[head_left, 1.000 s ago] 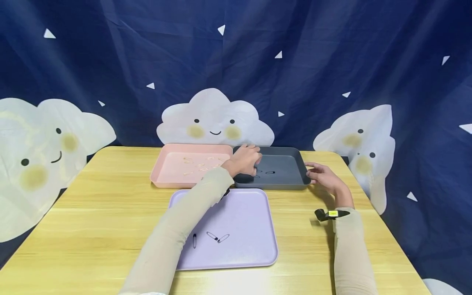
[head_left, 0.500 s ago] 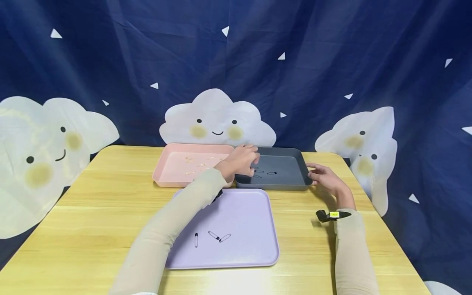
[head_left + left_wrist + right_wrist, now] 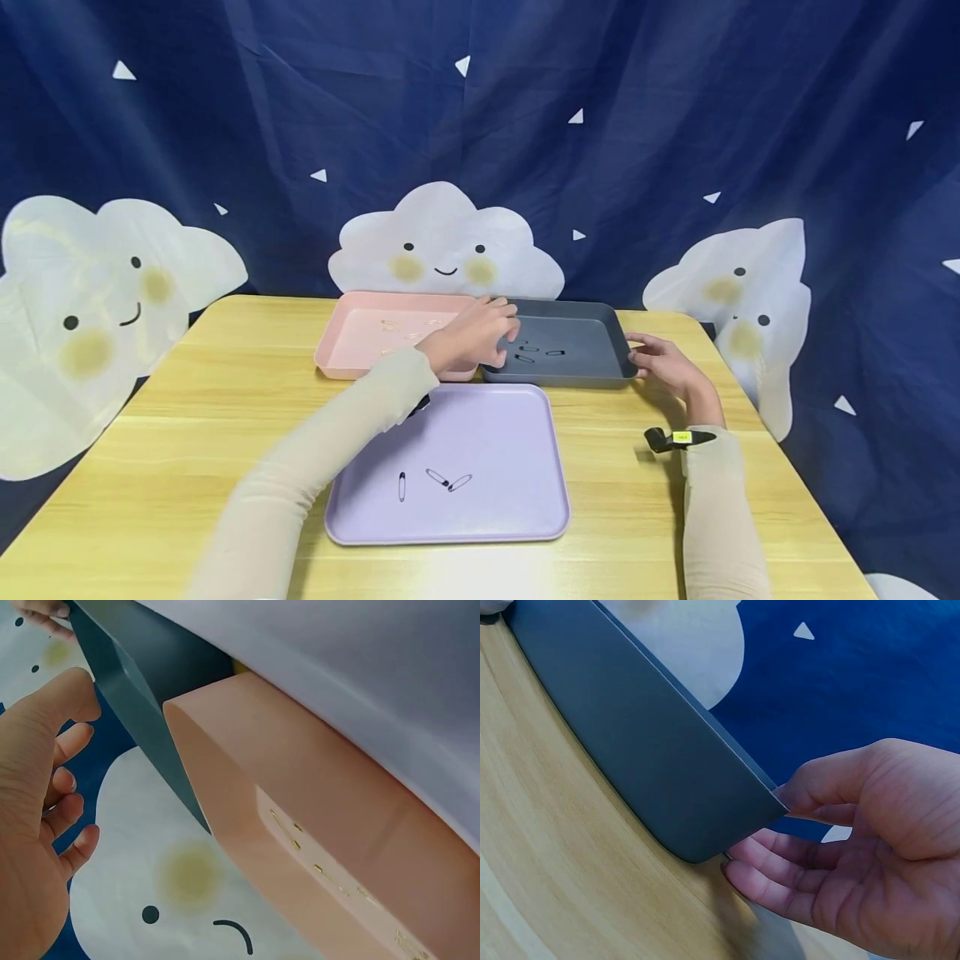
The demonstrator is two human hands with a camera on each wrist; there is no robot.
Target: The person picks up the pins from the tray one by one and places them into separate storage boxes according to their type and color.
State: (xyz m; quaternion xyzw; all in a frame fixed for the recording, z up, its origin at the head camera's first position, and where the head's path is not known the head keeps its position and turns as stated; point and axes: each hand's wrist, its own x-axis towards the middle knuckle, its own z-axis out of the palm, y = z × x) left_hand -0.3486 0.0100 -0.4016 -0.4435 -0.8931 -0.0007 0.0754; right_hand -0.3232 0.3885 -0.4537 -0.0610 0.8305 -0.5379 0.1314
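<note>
My left hand (image 3: 468, 335) hovers over where the pink and dark grey trays meet, its fingers loosely curled with nothing between them in the left wrist view. At the dark grey tray's (image 3: 581, 333) right end, my right hand (image 3: 663, 364) holds the rim near a corner, thumb on top and fingers beneath in the right wrist view. Several black safety pins (image 3: 555, 353) lie inside that tray. Gold safety pins (image 3: 321, 869) lie in the pink tray (image 3: 351, 333), partly hidden by my left arm. Three black safety pins (image 3: 402, 476) rest on the lilac tray (image 3: 495, 437) in front.
The wooden table (image 3: 622, 500) carries all three trays, the pink and grey ones side by side at the back. A dark blue curtain (image 3: 525, 150) with printed clouds hangs behind the table. My left forearm crosses above the lilac tray's left part.
My left hand has drawn back leftward from over the grey tray towards the pink one, baring more of the black safety pins there. My right hand stays at the grey tray's end.
</note>
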